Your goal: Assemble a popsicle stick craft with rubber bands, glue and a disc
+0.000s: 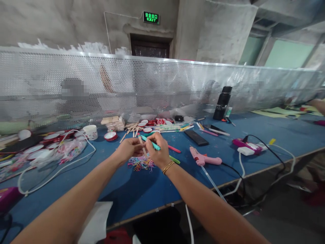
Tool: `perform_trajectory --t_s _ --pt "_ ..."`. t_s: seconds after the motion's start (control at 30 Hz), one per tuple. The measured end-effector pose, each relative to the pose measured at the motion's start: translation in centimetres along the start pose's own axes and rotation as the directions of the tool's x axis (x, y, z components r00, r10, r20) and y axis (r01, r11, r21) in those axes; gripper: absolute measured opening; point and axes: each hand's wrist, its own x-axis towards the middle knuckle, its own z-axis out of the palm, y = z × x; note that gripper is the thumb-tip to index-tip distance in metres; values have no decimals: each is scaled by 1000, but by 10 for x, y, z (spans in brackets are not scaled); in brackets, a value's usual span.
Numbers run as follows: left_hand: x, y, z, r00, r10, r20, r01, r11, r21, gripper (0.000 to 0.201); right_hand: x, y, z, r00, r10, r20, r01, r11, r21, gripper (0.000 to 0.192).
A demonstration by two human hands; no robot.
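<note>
Over the middle of the blue table (119,200), my left hand (130,149) pinches a wooden craft stick (142,142) whose upper end looks reddish. My right hand (159,150), with a gold bracelet at the wrist, grips a turquoise marker pen (154,145). The marker's tip is close to the stick; whether they touch I cannot tell. Beneath both hands lies a pile of multicoloured thin strands (142,164). A red marker (174,149) and a green marker (175,160) rest just right of my right hand.
A pink glue gun (204,158) with a cable lies to the right, near a phone (196,137). Farther back stand a black bottle (222,103) and a perforated metal screen (162,88). A paper cup (90,132), craft sticks (130,129) and a purple power strip (246,145) are around.
</note>
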Motion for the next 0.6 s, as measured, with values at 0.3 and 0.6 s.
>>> perform_trajectory --t_s 0.3,0.6 --pt "0 -1 1 1000 7 15 -7 1000 -3 42 -2 -3 -1 999 -39 31 39 999 2 8" --pt "0 -1 1 1000 2 5 -2 1000 -20 46 -2 -1 -1 998 -37 56 38 999 -9 10"
